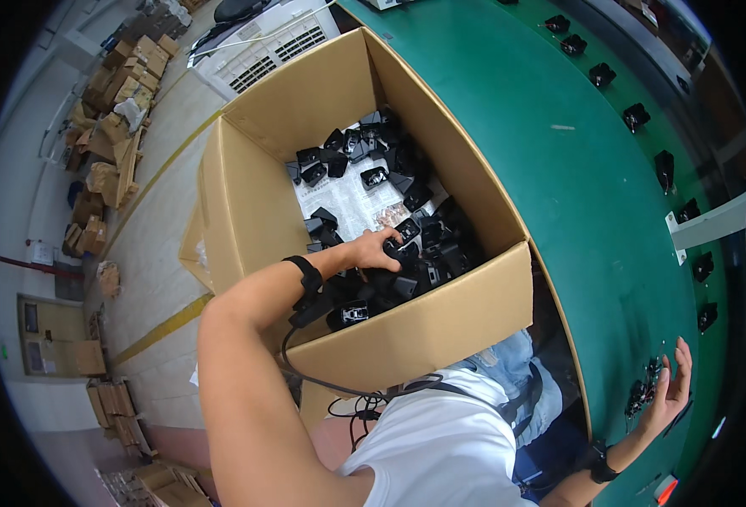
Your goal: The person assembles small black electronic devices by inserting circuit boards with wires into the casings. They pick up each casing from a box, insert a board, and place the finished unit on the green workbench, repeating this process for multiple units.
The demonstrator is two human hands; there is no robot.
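Observation:
My left hand [376,251] reaches down into an open cardboard box [424,348]. Its fingers are closed around a black plastic housing [405,252] among many similar housings [407,287] heaped on the near and right sides of the box. More black housings [337,160] lie at the far end, on printed paper [352,194] lining the bottom. Over the green table at the lower right, my right hand [670,390] is raised with its fingers apart and nothing in them. Beside it sits a small cluster of dark parts with wires [642,390]. A black band circles each wrist.
The green tabletop [550,127] runs along the box's right side. A row of black parts [636,117] lies toward its far-right edge, near a white bracket [711,226]. A black cable [305,367] hangs from my left wrist. Cardboard boxes [103,177] are stacked along the left wall.

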